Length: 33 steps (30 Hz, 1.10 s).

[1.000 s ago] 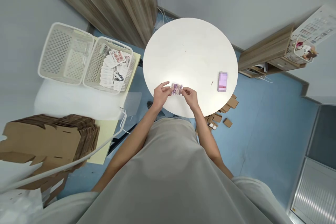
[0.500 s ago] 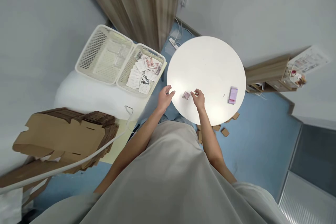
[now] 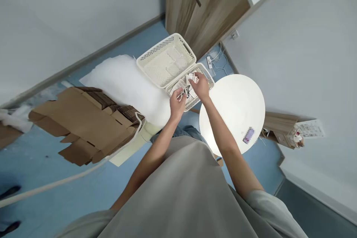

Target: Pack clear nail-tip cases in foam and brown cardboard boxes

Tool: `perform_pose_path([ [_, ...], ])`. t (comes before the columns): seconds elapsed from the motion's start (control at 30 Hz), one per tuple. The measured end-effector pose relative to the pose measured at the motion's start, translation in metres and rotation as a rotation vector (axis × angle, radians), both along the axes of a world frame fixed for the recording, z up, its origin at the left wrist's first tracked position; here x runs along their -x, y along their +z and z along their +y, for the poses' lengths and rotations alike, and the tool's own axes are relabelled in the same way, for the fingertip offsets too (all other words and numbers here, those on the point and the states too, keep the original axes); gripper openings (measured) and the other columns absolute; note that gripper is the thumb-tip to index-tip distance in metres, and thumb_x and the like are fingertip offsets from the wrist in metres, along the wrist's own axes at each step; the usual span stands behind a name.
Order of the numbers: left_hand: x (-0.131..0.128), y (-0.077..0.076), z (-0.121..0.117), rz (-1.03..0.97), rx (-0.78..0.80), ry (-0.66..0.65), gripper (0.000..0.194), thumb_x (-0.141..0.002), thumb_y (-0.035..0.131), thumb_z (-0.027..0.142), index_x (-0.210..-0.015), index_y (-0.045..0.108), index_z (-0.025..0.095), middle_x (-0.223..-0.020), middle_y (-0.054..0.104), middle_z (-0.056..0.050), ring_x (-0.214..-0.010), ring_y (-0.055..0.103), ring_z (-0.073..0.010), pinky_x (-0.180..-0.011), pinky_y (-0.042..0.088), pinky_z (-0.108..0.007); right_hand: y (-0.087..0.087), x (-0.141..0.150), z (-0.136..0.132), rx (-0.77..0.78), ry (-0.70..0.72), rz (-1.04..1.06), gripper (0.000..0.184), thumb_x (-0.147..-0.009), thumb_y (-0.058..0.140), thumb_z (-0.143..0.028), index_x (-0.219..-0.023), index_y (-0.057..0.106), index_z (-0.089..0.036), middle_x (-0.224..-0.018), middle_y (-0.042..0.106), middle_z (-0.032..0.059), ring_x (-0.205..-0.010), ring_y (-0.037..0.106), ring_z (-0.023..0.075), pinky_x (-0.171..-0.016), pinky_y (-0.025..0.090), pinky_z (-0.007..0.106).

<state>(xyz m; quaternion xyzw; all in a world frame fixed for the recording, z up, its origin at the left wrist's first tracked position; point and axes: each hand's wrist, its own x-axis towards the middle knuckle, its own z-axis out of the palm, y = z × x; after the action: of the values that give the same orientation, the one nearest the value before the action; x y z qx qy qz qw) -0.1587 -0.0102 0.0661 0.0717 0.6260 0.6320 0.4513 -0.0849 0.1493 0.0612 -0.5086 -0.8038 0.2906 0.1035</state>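
Observation:
My right hand (image 3: 201, 86) reaches over the smaller white basket (image 3: 211, 73). Its thumb and fingers are closed on a small white card with reddish print (image 3: 196, 79). Just to the left, my left hand (image 3: 177, 106) hovers at the basket's near side, fingers curved and thumb apart, with nothing clearly held. Beneath both hands the basket holds several white cards (image 3: 192, 93), and a dark patterned piece (image 3: 187, 92) lies among them. My hands hide part of these contents.
A larger white basket (image 3: 143, 57) adjoins the smaller one. The round white table (image 3: 237, 100) carries a purple blurred item (image 3: 249, 135). Flattened brown cardboard boxes (image 3: 75, 119) and a white bulky bag (image 3: 119, 78) are at left. A pale hose (image 3: 69, 180) crosses the lower left.
Both hands have moved from the round table to the smaller basket at its left. The small reddish patterned piece no longer lies on the table. The view has turned left.

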Motion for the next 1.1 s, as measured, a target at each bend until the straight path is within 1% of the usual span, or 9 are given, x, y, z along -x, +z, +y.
perform_pose_path([
  [0.17, 0.018, -0.007, -0.01, -0.032, 0.048, 0.079, 0.04, -0.089, 0.078, 0.031, -0.128, 0.071, 0.024, -0.144, 0.07, -0.012, -0.144, 0.059, -0.032, -0.122, 0.047, -0.048, -0.029, 0.087, 0.024, 0.007, 0.2, -0.277, 0.054, -0.097, 0.075, -0.057, -0.128, 0.07, -0.014, -0.128, 0.073, 0.0198, -0.134, 0.058, 0.0395, -0.12, 0.042, 0.061],
  [0.3, 0.027, -0.012, -0.026, -0.035, 0.104, 0.132, 0.04, -0.089, 0.081, 0.032, -0.128, 0.071, 0.025, -0.144, 0.069, -0.013, -0.143, 0.059, -0.0323, -0.121, 0.047, -0.047, -0.063, 0.132, 0.042, 0.09, 0.26, -0.488, 0.064, -0.091, 0.081, -0.062, -0.12, 0.07, -0.006, -0.121, 0.072, 0.025, -0.14, 0.051, 0.0454, -0.123, 0.035, 0.067],
  [0.47, 0.032, -0.019, -0.046, -0.017, 0.171, 0.178, 0.04, -0.093, 0.079, 0.04, -0.129, 0.07, 0.025, -0.145, 0.069, -0.012, -0.142, 0.06, -0.0303, -0.121, 0.047, -0.046, -0.102, 0.151, 0.054, 0.091, 0.299, -0.509, 0.074, -0.094, 0.075, -0.067, -0.13, 0.065, -0.003, -0.131, 0.067, 0.0273, -0.148, 0.045, 0.0469, -0.125, 0.03, 0.071],
  [0.57, 0.034, -0.022, -0.05, -0.012, 0.209, 0.172, 0.042, -0.094, 0.078, 0.044, -0.131, 0.069, 0.026, -0.146, 0.069, -0.011, -0.143, 0.06, -0.0294, -0.121, 0.048, -0.046, -0.111, 0.155, 0.05, 0.08, 0.291, -0.503, 0.072, -0.094, 0.076, -0.064, -0.134, 0.062, -0.006, -0.134, 0.067, 0.0269, -0.148, 0.044, 0.0479, -0.124, 0.03, 0.072],
  [0.63, 0.035, -0.023, -0.05, -0.01, 0.214, 0.175, 0.043, -0.094, 0.078, 0.045, -0.131, 0.069, 0.025, -0.146, 0.069, -0.011, -0.143, 0.06, -0.0295, -0.12, 0.049, -0.046, -0.109, 0.158, 0.044, 0.086, 0.254, -0.51, 0.071, -0.093, 0.078, -0.062, -0.134, 0.06, -0.006, -0.134, 0.067, 0.0276, -0.146, 0.046, 0.0486, -0.123, 0.031, 0.072],
  [0.73, 0.036, -0.023, -0.046, -0.011, 0.184, 0.196, 0.047, -0.093, 0.081, 0.048, -0.131, 0.07, 0.025, -0.145, 0.07, -0.012, -0.143, 0.061, -0.0306, -0.121, 0.048, -0.048, -0.092, 0.156, 0.035, 0.12, 0.232, -0.455, 0.07, -0.091, 0.081, -0.061, -0.133, 0.06, -0.01, -0.13, 0.069, 0.0243, -0.141, 0.05, 0.0468, -0.12, 0.037, 0.069],
  [0.83, 0.036, -0.02, -0.039, -0.027, 0.127, 0.21, 0.053, -0.091, 0.084, 0.052, -0.134, 0.069, 0.025, -0.147, 0.069, -0.013, -0.145, 0.06, -0.0313, -0.123, 0.046, -0.048, -0.055, 0.136, 0.024, 0.154, 0.238, -0.308, 0.067, -0.088, 0.082, -0.063, -0.131, 0.061, -0.017, -0.127, 0.07, 0.0173, -0.133, 0.057, 0.0412, -0.113, 0.047, 0.061],
  [0.97, 0.036, -0.008, -0.027, -0.091, -0.009, 0.169, 0.066, -0.088, 0.086, 0.055, -0.142, 0.065, 0.024, -0.154, 0.065, -0.014, -0.153, 0.053, -0.0336, -0.126, 0.044, -0.049, 0.013, 0.074, 0.003, 0.212, 0.203, -0.054, 0.063, -0.083, 0.085, -0.064, -0.125, 0.064, -0.023, -0.128, 0.071, 0.0109, -0.115, 0.065, 0.0312, -0.101, 0.054, 0.048],
  [1.1, 0.028, 0.011, -0.012, -0.16, -0.18, -0.064, 0.084, -0.081, 0.092, 0.052, -0.153, 0.059, 0.024, -0.163, 0.058, -0.016, -0.158, 0.047, -0.0367, -0.128, 0.041, -0.051, 0.068, -0.005, -0.024, 0.296, 0.144, 0.137, 0.054, -0.074, 0.09, -0.059, -0.109, 0.066, -0.024, -0.123, 0.075, 0.0079, -0.099, 0.066, 0.0257, -0.095, 0.055, 0.043],
])
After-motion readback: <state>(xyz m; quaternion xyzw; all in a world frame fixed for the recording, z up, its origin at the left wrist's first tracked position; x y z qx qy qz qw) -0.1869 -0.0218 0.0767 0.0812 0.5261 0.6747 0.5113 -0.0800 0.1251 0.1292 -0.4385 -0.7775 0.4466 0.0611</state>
